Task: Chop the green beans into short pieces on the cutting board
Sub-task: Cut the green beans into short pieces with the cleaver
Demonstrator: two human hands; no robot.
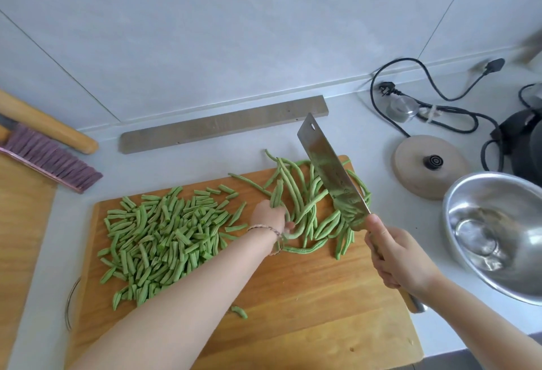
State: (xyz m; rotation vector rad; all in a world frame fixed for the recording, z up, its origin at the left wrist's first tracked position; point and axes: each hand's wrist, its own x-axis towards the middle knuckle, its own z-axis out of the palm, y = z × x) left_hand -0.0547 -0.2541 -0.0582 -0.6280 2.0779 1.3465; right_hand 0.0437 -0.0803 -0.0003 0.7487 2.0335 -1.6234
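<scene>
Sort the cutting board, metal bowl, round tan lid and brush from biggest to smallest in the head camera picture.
1. cutting board
2. metal bowl, though partly cut off by the picture's edge
3. round tan lid and brush look alike; the brush is cut off too, so unranked

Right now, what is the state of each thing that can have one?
long beans, uncut, heaped on the board's right.
cut pieces, piled on the left.
cleaver, tilted, tip raised.
left hand, grips long beans.
right hand, grips cleaver handle.
steel bowl, upright, no beans.

L hand (pixel 268 217) grips uncut beans (pixel 294 193) – R hand (pixel 401 261) holds cleaver (pixel 325 164).
</scene>
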